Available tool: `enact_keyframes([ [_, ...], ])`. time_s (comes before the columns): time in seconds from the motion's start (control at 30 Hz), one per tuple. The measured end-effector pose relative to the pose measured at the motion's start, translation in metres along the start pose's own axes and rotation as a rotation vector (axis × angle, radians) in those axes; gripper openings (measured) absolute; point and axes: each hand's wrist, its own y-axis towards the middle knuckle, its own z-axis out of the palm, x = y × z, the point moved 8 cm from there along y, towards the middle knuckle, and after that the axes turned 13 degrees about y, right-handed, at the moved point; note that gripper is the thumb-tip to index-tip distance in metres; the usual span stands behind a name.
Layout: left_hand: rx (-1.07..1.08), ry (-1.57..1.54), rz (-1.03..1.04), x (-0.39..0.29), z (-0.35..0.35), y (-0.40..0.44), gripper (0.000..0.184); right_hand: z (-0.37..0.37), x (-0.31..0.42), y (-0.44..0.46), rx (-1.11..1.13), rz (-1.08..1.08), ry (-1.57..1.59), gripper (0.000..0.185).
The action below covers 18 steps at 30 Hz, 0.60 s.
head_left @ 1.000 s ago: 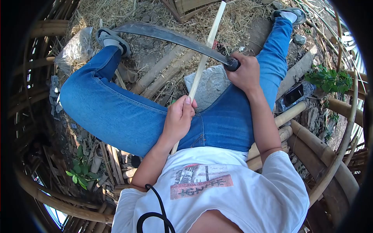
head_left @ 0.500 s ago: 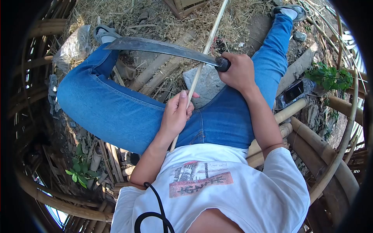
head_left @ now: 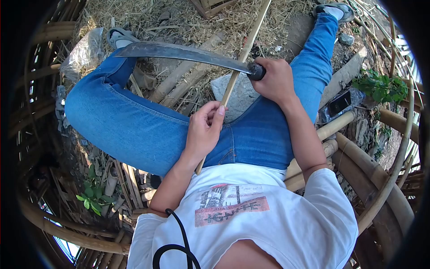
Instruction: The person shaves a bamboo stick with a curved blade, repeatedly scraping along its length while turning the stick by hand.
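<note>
My right hand (head_left: 275, 80) is wrapped round the black handle of a long curved blade (head_left: 183, 53), which extends to the left above my bent leg. A pale, narrow wooden strip (head_left: 233, 86) slants from my waist up past the top edge of the view. Near its lower part, my left hand (head_left: 207, 130) grips it, thumb on top. The blade crosses the strip close to the handle; whether its edge touches the wood I cannot tell. Beneath them, between my legs, lies a flat grey stone (head_left: 239, 96), partly hidden by the strip.
Straw and shavings (head_left: 179, 22) cover the ground ahead, with bamboo pieces (head_left: 181, 83) at the middle. A phone (head_left: 339, 104) in clear plastic lies at right, near a leafy plant (head_left: 380, 87). A clear plastic bag (head_left: 85, 54) is by my left foot. Bamboo poles (head_left: 380, 179) curve around me.
The blade and my right hand have shifted slightly left. The strip has turned in my left hand, showing a different face, and its upper end has moved out past the top edge.
</note>
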Motion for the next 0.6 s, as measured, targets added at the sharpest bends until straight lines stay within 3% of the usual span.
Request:
enact_keyframes([
  [0.27, -0.062, 0.055, 0.005, 0.0, -0.003, 0.0, 0.025, 0.009, 0.006, -0.003, 0.024, 0.041, 0.006, 0.012],
  [0.6, -0.123, 0.218, 0.102, -0.01, -0.008, -0.002, 0.024, -0.014, -0.014, 0.002, -0.115, 0.131, -0.105, 0.021],
])
